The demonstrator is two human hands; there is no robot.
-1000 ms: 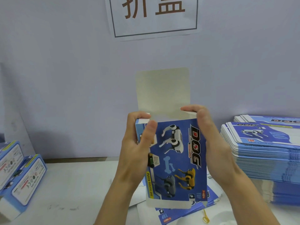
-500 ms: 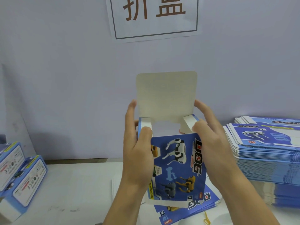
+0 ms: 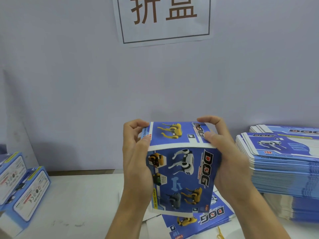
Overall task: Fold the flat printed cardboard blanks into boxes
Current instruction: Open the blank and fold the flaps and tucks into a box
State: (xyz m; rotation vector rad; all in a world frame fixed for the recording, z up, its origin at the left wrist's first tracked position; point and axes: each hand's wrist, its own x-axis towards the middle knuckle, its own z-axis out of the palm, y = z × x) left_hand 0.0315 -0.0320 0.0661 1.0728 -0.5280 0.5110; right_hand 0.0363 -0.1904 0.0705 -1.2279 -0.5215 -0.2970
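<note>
Blue printed cardboard, and it's up in the air above the near middle of the counter (image 3: 77,195): the box (image 3: 183,180) is held in both hands, front panel with the toy dogs and the "DOG" lettering facing the camera. Its top flap (image 3: 174,133), showing a yellow dog, is folded down over the upper end and lies tilted away from the camera.

Left hand (image 3: 136,163) grips the box's left side, thumb on the front near the top corner, fingers curled over the flap's left end. Right hand (image 3: 227,161) clasps the right side, thumb pressed on the flap's right corner, fingers curled over the far edge.

Just below the box, at the near edge of the counter, a few flat blanks (image 3: 196,223) lie face up, fanned loosely. A thin yellow loop (image 3: 219,234) sits beside them, too small to identify.

Over by the right edge, a tall stack of blanks (image 3: 283,168) rises, with a second stack (image 3: 284,129) behind it against the wall (image 3: 69,83).

Along the left edge, two folded boxes (image 3: 20,188) lean together, label panels showing.

On the wall up top, a white sign (image 3: 164,19) with brown characters in a dark frame.
</note>
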